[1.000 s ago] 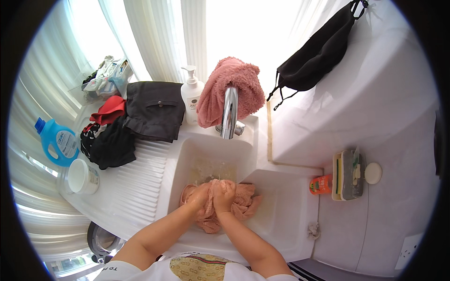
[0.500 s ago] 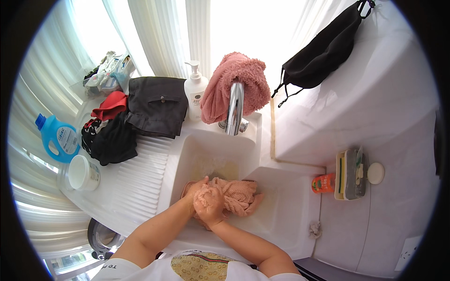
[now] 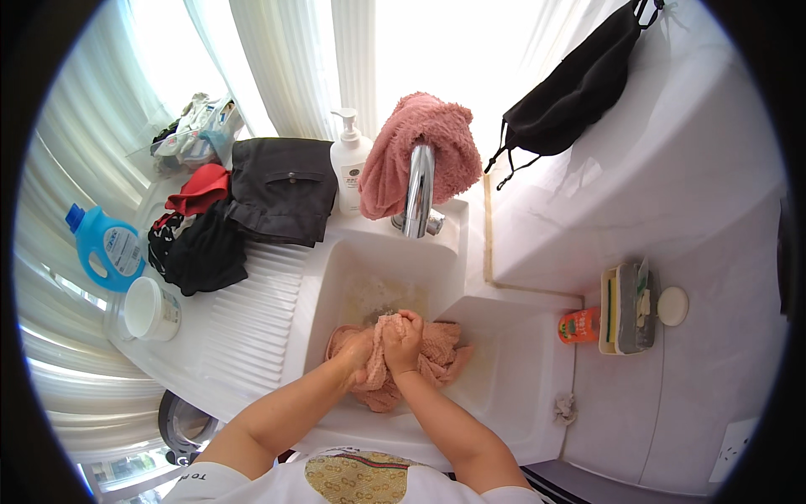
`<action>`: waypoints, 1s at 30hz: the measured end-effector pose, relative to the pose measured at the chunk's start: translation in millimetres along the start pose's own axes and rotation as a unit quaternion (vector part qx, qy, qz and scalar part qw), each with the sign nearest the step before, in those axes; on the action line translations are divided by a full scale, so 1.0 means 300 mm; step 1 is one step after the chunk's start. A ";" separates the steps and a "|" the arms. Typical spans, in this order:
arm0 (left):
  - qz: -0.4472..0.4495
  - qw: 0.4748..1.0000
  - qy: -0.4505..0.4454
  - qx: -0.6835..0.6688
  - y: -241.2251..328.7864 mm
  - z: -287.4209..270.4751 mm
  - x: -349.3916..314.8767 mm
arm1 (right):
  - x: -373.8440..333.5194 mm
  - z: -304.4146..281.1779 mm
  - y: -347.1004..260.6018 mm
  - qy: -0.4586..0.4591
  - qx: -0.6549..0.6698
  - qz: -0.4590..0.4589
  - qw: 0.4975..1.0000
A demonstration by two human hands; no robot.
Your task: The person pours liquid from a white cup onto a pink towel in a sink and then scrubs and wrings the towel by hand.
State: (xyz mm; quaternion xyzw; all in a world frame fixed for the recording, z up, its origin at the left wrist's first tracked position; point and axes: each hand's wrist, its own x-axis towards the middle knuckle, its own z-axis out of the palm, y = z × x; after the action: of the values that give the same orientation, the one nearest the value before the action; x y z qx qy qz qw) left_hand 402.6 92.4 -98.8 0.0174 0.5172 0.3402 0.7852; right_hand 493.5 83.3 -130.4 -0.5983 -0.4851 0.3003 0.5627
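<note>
A wet pink towel lies bunched in the white sink, in a little shallow water. At its left part my left hand is closed round a fold. My right hand grips the same raised fold from the right, its fingers curled over the top. The two hands are close together with a ridge of towel between them. The rest of the cloth spreads out below and to the right of them.
Above the sink rises a chrome faucet with a second pink cloth draped over it. A white pump bottle, dark folded garment, black clothes, white tub and blue detergent bottle stand left. An orange bottle is right.
My hands were pressed together over the towel. Now the right hand has moved up and right, and a fold of towel is lifted between the two hands.
</note>
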 end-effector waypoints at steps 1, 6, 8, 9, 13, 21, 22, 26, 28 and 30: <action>-0.010 1.000 -0.009 -0.027 0.021 0.031 -0.026 | 0.006 0.009 -0.016 0.029 -0.001 -0.005 1.000; -0.042 0.998 0.017 0.054 0.048 -0.016 -0.045 | -0.107 -0.035 -0.135 -0.151 -0.090 -0.195 0.965; 0.024 0.982 0.106 0.157 0.010 -0.017 -0.021 | -0.026 -0.041 -0.012 -0.147 -0.053 -0.026 0.987; 0.048 0.975 0.071 0.206 0.019 -0.012 -0.020 | 0.032 -0.060 0.019 -0.139 -0.033 0.056 0.988; 0.134 0.913 -0.034 0.384 0.075 -0.017 -0.044 | 0.170 -0.178 -0.028 -0.176 -0.005 0.032 0.984; 0.210 0.842 -0.282 0.410 0.175 0.075 -0.150 | 0.147 -0.356 -0.231 -0.396 -0.097 0.101 0.908; 0.193 0.846 -0.316 0.382 0.158 0.048 -0.134 | 0.133 -0.398 -0.221 -0.373 -0.092 0.090 0.919; 0.218 0.499 -0.214 0.811 0.102 -0.031 -0.047 | 0.158 -0.533 -0.387 -0.371 0.087 0.138 0.914; 0.216 0.447 -0.178 0.850 0.086 -0.052 -0.035 | 0.196 -0.610 -0.401 -0.408 0.050 0.025 0.911; 0.189 0.478 -0.160 0.843 0.099 -0.062 -0.027 | 0.242 -0.680 -0.413 -0.416 0.054 0.040 0.907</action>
State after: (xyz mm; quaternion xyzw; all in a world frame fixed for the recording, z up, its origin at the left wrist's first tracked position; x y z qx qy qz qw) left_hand 370.1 104.6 -89.6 0.8225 0.4047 -0.1275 0.3787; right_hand 673.5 59.2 40.8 -0.4071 -0.6337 0.5700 0.3284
